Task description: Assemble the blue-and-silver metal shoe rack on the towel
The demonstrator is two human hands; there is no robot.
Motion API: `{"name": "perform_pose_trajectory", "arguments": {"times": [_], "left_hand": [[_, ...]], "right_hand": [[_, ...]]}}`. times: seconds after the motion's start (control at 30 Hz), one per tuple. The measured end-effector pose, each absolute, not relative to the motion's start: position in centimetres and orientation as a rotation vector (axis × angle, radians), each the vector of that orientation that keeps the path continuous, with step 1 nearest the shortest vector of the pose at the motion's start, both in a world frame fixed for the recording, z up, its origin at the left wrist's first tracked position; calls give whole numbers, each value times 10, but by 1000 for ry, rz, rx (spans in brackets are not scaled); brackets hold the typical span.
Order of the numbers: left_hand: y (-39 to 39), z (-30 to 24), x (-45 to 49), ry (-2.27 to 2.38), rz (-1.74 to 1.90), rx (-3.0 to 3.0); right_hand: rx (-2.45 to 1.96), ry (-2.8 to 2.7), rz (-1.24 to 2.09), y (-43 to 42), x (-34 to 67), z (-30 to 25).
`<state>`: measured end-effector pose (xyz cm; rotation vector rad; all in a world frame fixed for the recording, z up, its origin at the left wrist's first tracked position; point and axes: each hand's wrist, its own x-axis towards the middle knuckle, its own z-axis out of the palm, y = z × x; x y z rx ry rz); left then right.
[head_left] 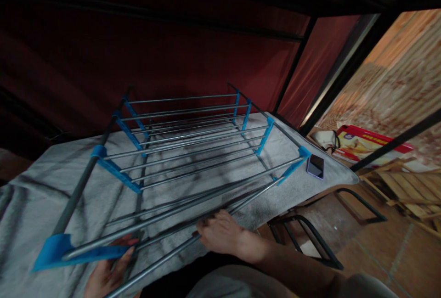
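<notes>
A rack of grey metal tubes with blue plastic brackets [119, 176] lies on a grey blanket [213, 169]. At the near left corner, my left hand [108, 272] pinches the inner end of a blue bracket [93, 254] between thumb and fingers. One end of a long tube passes through this bracket. My right hand [222, 233] is closed around a loose-looking metal tube [161, 261] that slants across the front of the rack. Its fingers partly cover other tubes behind it, so I cannot tell whether it touches more than one.
A phone [315, 167] lies on the blanket by the rack's right corner. Beyond the right edge are a red and yellow box [365, 144], a wooden slatted piece [406, 192] and a dark metal frame [310, 238]. A dark red curtain [193, 54] hangs behind.
</notes>
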<state>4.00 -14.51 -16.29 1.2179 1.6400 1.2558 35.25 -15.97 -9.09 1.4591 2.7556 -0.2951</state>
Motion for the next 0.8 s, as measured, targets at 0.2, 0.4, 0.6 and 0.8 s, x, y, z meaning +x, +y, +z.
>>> {"name": "perform_pose_trajectory", "arguments": {"times": [0.2, 0.4, 0.6, 0.8], "left_hand": [[-162, -159, 40, 1692, 1195, 1223], [-168, -163, 40, 1619, 1277, 1261], [-172, -159, 38, 1452, 1263, 1287], [-178, -147, 49, 1245, 1465, 1020]], "right_hand": [[1516, 2674, -388, -159, 355, -92], [1458, 2705, -327, -144, 354, -101], [1450, 2722, -268, -136, 355, -110], [1446, 2709, -277, -136, 357, -112]]}}
